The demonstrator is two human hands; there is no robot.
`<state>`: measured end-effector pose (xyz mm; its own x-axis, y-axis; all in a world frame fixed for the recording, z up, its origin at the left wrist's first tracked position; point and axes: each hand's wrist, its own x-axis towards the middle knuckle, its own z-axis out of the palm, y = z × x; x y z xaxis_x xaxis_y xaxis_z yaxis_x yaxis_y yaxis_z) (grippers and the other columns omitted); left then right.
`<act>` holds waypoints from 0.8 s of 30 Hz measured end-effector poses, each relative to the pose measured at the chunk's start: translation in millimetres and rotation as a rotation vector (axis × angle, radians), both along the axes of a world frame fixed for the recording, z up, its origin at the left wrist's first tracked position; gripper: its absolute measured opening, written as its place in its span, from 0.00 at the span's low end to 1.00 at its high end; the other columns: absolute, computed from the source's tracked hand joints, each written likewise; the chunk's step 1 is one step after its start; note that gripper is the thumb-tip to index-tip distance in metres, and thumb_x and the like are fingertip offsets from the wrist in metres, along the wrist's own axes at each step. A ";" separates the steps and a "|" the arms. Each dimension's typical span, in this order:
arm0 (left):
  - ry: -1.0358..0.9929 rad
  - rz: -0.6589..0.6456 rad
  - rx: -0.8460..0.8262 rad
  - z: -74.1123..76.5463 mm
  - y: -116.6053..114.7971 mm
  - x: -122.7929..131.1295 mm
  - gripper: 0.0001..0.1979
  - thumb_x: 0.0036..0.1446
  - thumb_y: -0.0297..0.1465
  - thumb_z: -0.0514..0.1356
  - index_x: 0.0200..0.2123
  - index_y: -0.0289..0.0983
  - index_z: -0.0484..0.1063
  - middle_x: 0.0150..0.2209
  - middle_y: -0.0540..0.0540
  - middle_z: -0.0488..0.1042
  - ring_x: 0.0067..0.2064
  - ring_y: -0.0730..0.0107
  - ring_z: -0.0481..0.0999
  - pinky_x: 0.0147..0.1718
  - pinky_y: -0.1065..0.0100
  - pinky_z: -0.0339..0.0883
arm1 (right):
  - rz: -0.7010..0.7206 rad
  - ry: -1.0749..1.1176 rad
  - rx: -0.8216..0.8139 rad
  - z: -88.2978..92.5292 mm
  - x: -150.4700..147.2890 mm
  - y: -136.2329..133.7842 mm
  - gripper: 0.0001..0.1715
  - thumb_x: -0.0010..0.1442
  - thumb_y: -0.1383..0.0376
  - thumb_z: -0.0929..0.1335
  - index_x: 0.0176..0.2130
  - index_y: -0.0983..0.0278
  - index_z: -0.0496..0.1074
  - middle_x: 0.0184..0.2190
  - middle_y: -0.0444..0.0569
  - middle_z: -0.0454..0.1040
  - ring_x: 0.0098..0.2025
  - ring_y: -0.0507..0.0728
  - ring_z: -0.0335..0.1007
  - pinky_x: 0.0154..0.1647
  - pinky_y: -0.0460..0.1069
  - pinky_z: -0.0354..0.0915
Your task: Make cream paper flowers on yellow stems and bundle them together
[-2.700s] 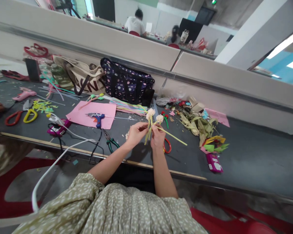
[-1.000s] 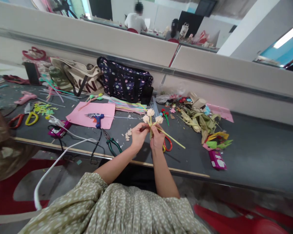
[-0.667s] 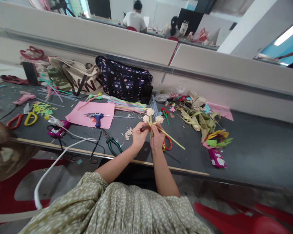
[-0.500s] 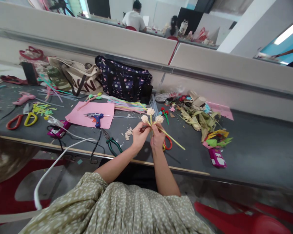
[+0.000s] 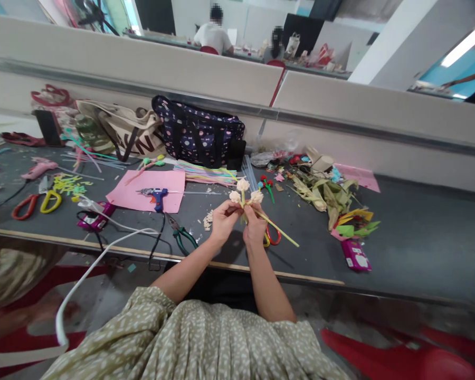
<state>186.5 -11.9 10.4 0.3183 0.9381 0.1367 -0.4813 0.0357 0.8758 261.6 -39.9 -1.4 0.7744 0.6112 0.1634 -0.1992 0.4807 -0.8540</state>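
Note:
Three cream craft flowers [image 5: 243,184] on pale green stems stand up from between my two hands, held over the front part of the table. My left hand [image 5: 225,220] pinches the stems from the left. My right hand [image 5: 255,224] closes round them from the right, and one long stem [image 5: 281,230] slants out of it toward the lower right. Red and yellow scissors [image 5: 274,235] lie partly hidden behind my right hand. Small cream scraps [image 5: 208,220] lie left of my left hand. Green-handled pliers [image 5: 182,235] rest near the table edge.
A blue glue gun [image 5: 158,198] lies on pink paper [image 5: 121,192]. A white cable [image 5: 91,266] hangs over the table's front edge at left. Dried husks [image 5: 328,198] and a purple box [image 5: 355,255] are at right. A dark patterned bag [image 5: 200,129] stands against the partition.
The view has shifted slightly. Both hands keep their hold on the flower stems, with only a slight change in the flowers' position. A person's hand has come into view at lower left.

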 end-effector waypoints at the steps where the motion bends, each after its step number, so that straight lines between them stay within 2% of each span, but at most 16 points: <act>1: -0.007 0.000 -0.021 0.4 -0.1 -0.7 0.09 0.43 0.31 0.69 0.28 0.35 0.73 0.30 0.49 0.75 0.33 0.72 0.75 0.40 0.67 0.69 | 0.005 0.009 0.001 -0.5 -1.2 0.2 0.07 0.46 0.65 0.74 0.29 0.63 0.75 0.31 0.43 0.74 0.37 0.51 0.70 0.45 0.49 0.66; 9: 0.015 -0.028 -0.087 -6.8 1.0 -5.8 0.10 0.42 0.32 0.70 0.30 0.36 0.76 0.30 0.50 0.75 0.31 0.75 0.72 0.36 0.71 0.67 | -0.001 0.040 -0.045 -0.1 -6.1 0.1 0.09 0.44 0.64 0.74 0.28 0.64 0.74 0.29 0.42 0.72 0.34 0.51 0.68 0.39 0.47 0.66; 14: 0.015 -0.052 -0.117 -9.9 1.5 -7.9 0.11 0.43 0.33 0.70 0.31 0.36 0.76 0.29 0.50 0.75 0.30 0.77 0.70 0.32 0.74 0.65 | -0.018 0.060 -0.064 -2.1 -6.5 -0.7 0.10 0.44 0.64 0.74 0.29 0.65 0.74 0.29 0.42 0.73 0.34 0.51 0.68 0.39 0.47 0.66; 24: 0.023 -0.109 -0.033 -7.6 8.6 -12.4 0.11 0.42 0.34 0.70 0.27 0.35 0.75 0.29 0.50 0.71 0.31 0.75 0.69 0.33 0.72 0.66 | 0.009 0.100 -0.081 -1.8 -7.1 -2.0 0.10 0.43 0.64 0.74 0.28 0.65 0.74 0.30 0.43 0.74 0.33 0.51 0.69 0.41 0.49 0.66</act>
